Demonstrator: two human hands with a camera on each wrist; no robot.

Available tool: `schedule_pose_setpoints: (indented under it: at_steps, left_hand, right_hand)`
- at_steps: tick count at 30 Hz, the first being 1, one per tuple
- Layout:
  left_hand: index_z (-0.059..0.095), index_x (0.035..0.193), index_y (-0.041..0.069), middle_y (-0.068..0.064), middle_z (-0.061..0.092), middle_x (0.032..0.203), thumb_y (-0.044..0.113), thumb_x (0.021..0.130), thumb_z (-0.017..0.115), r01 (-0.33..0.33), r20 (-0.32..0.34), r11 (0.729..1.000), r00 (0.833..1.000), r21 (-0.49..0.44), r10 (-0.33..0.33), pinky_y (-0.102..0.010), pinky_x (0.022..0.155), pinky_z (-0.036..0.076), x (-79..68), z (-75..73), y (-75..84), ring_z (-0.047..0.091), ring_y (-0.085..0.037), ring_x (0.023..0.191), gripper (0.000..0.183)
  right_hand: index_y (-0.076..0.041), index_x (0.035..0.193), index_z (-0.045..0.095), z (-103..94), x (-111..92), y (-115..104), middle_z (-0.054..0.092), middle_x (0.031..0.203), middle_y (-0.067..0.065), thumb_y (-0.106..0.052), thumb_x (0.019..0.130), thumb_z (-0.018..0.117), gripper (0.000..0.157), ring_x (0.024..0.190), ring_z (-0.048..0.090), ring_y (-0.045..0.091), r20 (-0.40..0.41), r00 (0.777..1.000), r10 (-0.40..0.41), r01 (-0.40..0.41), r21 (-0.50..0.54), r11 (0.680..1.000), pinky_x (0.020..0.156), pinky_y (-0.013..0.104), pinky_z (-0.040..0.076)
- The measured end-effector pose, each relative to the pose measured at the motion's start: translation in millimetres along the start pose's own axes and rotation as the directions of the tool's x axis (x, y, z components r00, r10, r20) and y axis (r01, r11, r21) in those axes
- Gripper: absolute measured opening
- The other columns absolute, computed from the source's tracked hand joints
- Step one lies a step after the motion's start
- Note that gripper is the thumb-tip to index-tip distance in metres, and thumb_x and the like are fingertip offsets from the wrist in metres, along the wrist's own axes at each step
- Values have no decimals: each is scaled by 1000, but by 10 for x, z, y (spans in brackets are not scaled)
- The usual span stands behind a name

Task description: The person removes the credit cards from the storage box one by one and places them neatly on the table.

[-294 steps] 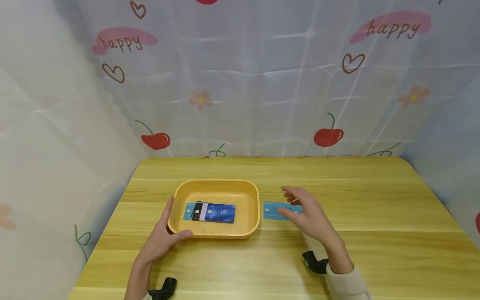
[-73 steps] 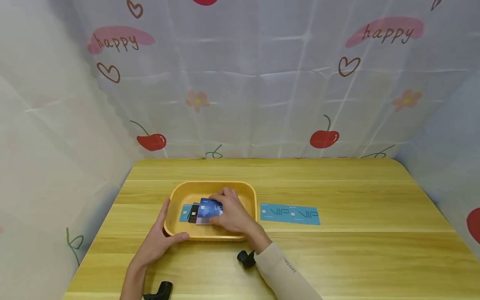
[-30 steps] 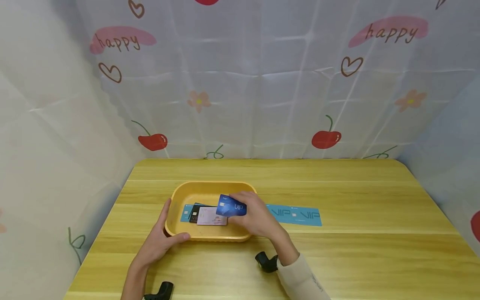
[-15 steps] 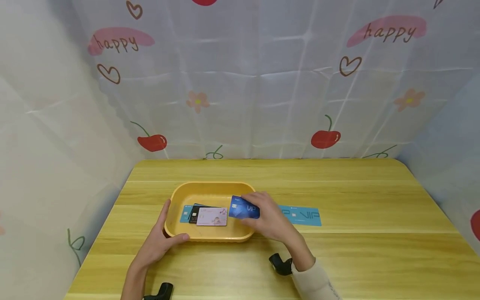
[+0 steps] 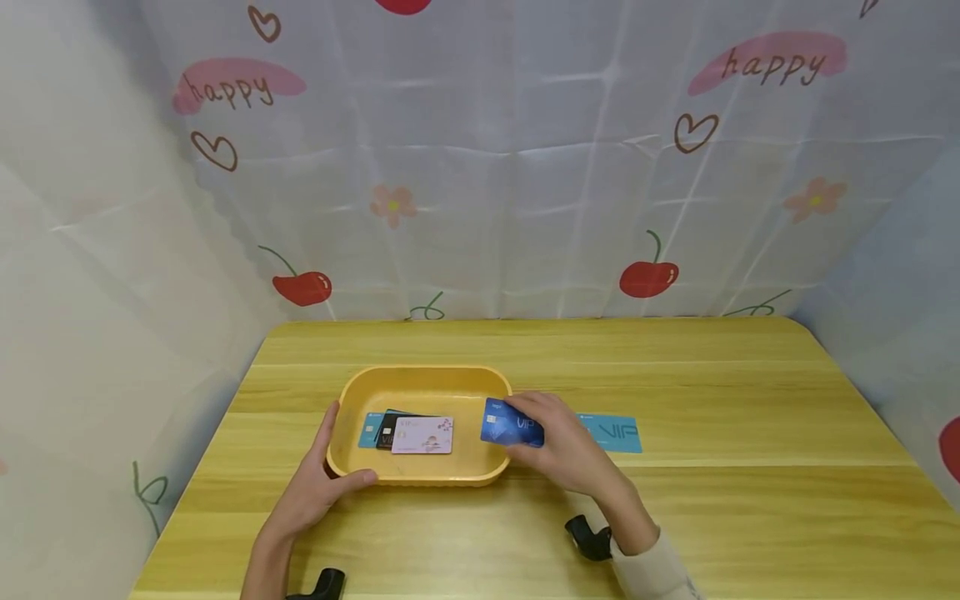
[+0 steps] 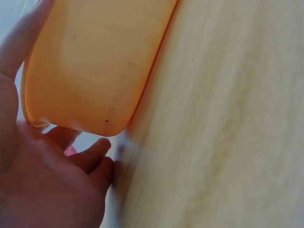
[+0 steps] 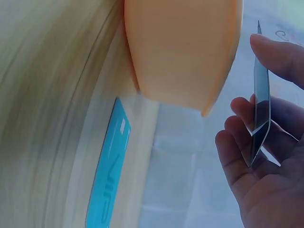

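Observation:
At the left end of a yellow plastic tray [image 5: 427, 392], my left hand [image 5: 318, 475] grips the corner, thumb over the front rim and fingers along the side. My right hand [image 5: 558, 437] pinches a dark blue VIP card [image 5: 502, 423] above the tray's right rim. The right wrist view shows this card [image 7: 262, 99] edge-on between thumb and fingers, raised off the table. Inside the tray, a pale pink card [image 5: 422, 435] lies over a black card [image 5: 386, 431] and a light blue card [image 5: 369, 427].
On the table right of the tray lies a light blue VIP card [image 5: 615, 433], its left part hidden behind my right hand. The wooden table [image 5: 720, 508] meets a printed curtain [image 5: 480, 233] at the back. Black wrist cameras sit at both wrists.
The right hand lifted the blue card off the pink one and carried it right, to the tray's right rim. Earlier, a second light blue card came to lie on the table. The left hand stayed.

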State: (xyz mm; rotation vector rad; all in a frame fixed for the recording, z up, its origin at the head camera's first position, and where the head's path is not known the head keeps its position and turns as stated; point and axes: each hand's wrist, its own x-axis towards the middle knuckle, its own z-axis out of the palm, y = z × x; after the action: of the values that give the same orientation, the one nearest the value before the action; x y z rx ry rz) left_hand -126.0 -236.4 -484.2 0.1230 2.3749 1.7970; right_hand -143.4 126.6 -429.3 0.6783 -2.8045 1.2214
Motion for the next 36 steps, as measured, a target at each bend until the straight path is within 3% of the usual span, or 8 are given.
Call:
schedule_pose_setpoints:
  at_steps: [12,25,36]
  left_hand:
    - [-6,160,19,-17,6,162,14,85,79,4,-1,1000,1000,13,-4,-14,93,38,12,0,-31,36,-36,134,113]
    - [-6,160,18,-17,4,162,12,84,79,-15,-1,1000,1000,-3,15,-15,93,39,10,-5,-29,35,-36,135,114]
    - [-5,160,16,-19,6,162,12,84,80,-25,-8,1000,1000,6,25,-14,94,38,-6,4,-7,35,-36,135,114]
  right_hand:
    - [-7,137,58,-171,-145,144,57,135,8,-16,84,80,59,126,46,32,-21,999,-25,24,-46,999,100,54,41]
    - [-4,135,59,-347,-332,412,58,133,13,-10,81,82,59,124,48,36,-59,998,-7,1,-103,995,94,58,44]
    - [-1,135,58,-482,-497,685,59,129,15,-14,81,82,60,120,52,38,-68,998,-1,-9,-144,990,94,58,44]
